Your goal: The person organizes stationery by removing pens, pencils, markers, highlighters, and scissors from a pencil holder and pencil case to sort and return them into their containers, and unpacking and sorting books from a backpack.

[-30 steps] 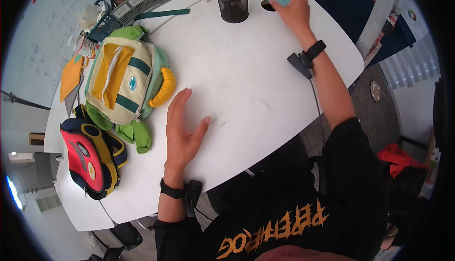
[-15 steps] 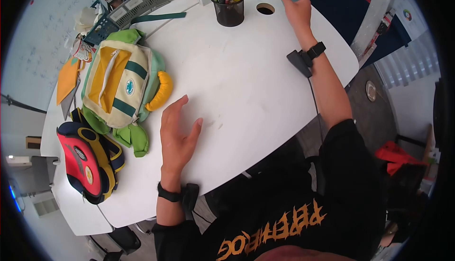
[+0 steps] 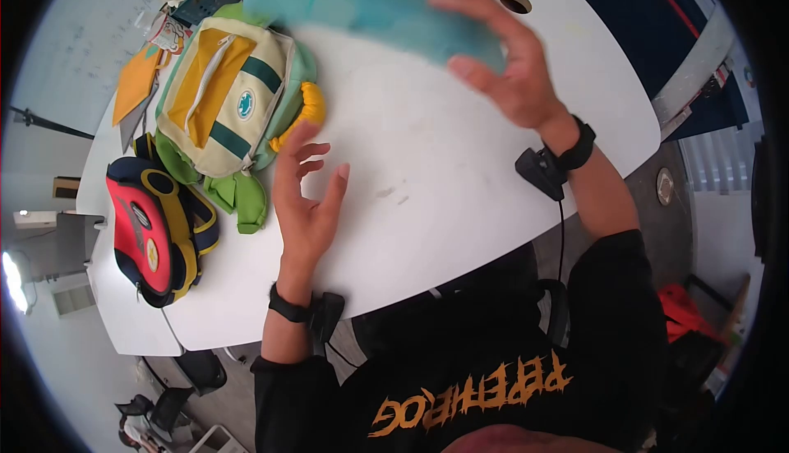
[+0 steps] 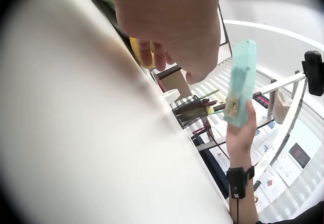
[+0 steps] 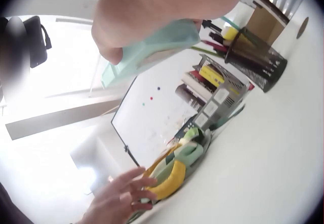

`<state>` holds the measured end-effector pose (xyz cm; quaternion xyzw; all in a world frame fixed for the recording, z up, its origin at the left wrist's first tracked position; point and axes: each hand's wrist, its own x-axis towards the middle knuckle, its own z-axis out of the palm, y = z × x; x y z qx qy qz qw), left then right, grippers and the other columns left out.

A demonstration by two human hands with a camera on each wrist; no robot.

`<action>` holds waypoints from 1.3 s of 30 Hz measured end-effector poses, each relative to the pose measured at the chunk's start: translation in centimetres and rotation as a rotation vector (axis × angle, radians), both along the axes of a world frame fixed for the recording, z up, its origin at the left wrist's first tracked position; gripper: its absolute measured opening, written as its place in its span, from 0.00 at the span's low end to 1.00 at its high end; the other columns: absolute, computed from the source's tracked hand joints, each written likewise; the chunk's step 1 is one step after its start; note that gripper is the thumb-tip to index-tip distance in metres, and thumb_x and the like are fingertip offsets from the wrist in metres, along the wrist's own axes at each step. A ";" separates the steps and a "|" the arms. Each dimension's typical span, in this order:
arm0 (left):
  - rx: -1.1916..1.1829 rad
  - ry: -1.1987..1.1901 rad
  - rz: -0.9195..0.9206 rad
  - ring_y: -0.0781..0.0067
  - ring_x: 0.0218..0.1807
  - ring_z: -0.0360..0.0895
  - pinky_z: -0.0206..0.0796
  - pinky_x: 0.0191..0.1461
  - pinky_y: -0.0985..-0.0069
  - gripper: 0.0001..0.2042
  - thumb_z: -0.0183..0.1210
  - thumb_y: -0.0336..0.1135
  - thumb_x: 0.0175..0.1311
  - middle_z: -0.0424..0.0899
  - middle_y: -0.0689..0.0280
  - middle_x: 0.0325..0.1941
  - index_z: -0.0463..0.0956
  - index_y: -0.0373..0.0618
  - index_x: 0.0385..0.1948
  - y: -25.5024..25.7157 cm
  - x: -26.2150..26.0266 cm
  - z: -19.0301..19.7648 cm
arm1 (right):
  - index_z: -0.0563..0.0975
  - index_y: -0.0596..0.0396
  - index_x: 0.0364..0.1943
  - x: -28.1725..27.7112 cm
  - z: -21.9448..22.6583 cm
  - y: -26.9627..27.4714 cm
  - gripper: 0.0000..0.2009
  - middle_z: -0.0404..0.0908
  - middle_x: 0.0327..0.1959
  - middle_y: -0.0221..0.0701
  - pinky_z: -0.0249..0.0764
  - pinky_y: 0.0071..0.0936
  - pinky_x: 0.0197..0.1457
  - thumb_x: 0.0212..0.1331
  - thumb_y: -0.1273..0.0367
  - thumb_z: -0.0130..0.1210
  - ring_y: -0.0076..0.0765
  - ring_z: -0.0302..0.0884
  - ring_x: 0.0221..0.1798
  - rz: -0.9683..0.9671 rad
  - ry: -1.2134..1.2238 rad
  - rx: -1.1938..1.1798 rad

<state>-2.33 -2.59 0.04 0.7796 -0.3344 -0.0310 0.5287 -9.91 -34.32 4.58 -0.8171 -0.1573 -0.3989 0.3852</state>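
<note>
My right hand (image 3: 518, 83) pinches one end of a translucent teal pencil case (image 3: 370, 13) between thumb and fingers. Held above the table, the case is long and blurred in the head view, its far end overlapping the top of a cream and green backpack (image 3: 267, 116). Something pale shows through the lower end of the case in the left wrist view. Near the backpack's yellow padded handle (image 3: 311, 108), my left hand (image 3: 306, 206) is raised with fingers loosely bent and nothing in it.
Left of my left hand lies a red and navy bag (image 3: 136, 231). A black mesh pen cup (image 5: 258, 62) stands at the back, near a round hole (image 3: 515, 2) in the white table (image 3: 444, 173). Behind the backpack are a grey basket of books (image 5: 217, 102) and an orange folder (image 3: 136, 83).
My right hand has lifted the pencil case from the table's far right and swung it left, nearer to me. The left hand stays empty near the backpack. The head view has shifted.
</note>
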 end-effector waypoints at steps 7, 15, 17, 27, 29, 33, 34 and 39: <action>-0.136 -0.034 0.069 0.60 0.67 0.78 0.73 0.66 0.64 0.43 0.68 0.26 0.66 0.57 0.55 0.84 0.54 0.43 0.82 -0.3 0.0 0.3 | 0.78 0.53 0.67 0.8 -4.1 1.4 0.24 0.79 0.69 0.39 0.67 0.40 0.78 0.68 0.65 0.65 0.45 0.76 0.71 0.106 0.356 -0.052; 0.178 -0.279 0.022 0.52 0.78 0.68 0.65 0.75 0.52 0.46 0.73 0.29 0.60 0.49 0.55 0.87 0.58 0.55 0.82 0.1 -0.3 0.1 | 0.78 0.54 0.66 1.2 -4.9 2.4 0.22 0.79 0.69 0.36 0.69 0.38 0.77 0.70 0.67 0.64 0.38 0.76 0.71 0.240 0.542 0.118; 0.153 -0.264 0.046 0.51 0.78 0.67 0.64 0.76 0.52 0.46 0.73 0.29 0.60 0.48 0.55 0.87 0.59 0.56 0.82 -0.1 -0.3 0.5 | 0.79 0.55 0.66 1.0 -5.0 2.6 0.22 0.80 0.68 0.36 0.69 0.37 0.77 0.70 0.67 0.64 0.38 0.76 0.71 0.253 0.553 0.171; 0.225 -0.221 0.010 0.48 0.77 0.66 0.60 0.80 0.52 0.37 0.73 0.28 0.60 0.54 0.53 0.83 0.71 0.53 0.74 0.0 -0.5 1.2 | 0.83 0.56 0.55 1.8 -4.4 -0.1 0.17 0.88 0.51 0.30 0.76 0.28 0.64 0.71 0.60 0.67 0.26 0.83 0.56 0.044 0.494 0.267; 0.250 -0.204 -0.008 0.48 0.77 0.66 0.60 0.80 0.52 0.36 0.73 0.29 0.60 0.55 0.53 0.82 0.72 0.52 0.73 -0.1 -0.6 1.0 | 0.85 0.56 0.52 2.5 -5.2 -0.7 0.21 0.90 0.43 0.30 0.79 0.22 0.51 0.69 0.53 0.69 0.21 0.85 0.46 -0.044 0.418 0.397; 0.243 -0.211 -0.058 0.49 0.75 0.67 0.63 0.78 0.52 0.35 0.74 0.29 0.60 0.56 0.53 0.82 0.73 0.52 0.72 0.3 -0.8 0.6 | 0.84 0.58 0.53 2.7 -5.8 -1.5 0.25 0.91 0.36 0.30 0.77 0.19 0.47 0.71 0.49 0.65 0.20 0.85 0.42 -0.118 0.506 0.484; 0.248 -0.202 -0.067 0.50 0.75 0.67 0.64 0.77 0.52 0.35 0.74 0.30 0.60 0.57 0.54 0.81 0.73 0.51 0.72 0.2 -0.6 0.8 | 0.84 0.58 0.53 2.7 -5.6 -1.6 0.25 0.91 0.36 0.30 0.77 0.19 0.47 0.71 0.49 0.65 0.20 0.85 0.42 -0.119 0.499 0.479; 0.238 -0.170 -0.079 0.51 0.73 0.70 0.65 0.76 0.53 0.34 0.74 0.29 0.60 0.58 0.53 0.82 0.74 0.50 0.72 0.2 -0.9 1.0 | 0.85 0.59 0.50 2.6 -5.7 -1.1 0.23 0.91 0.37 0.32 0.79 0.21 0.48 0.73 0.51 0.63 0.22 0.86 0.41 -0.061 0.551 0.693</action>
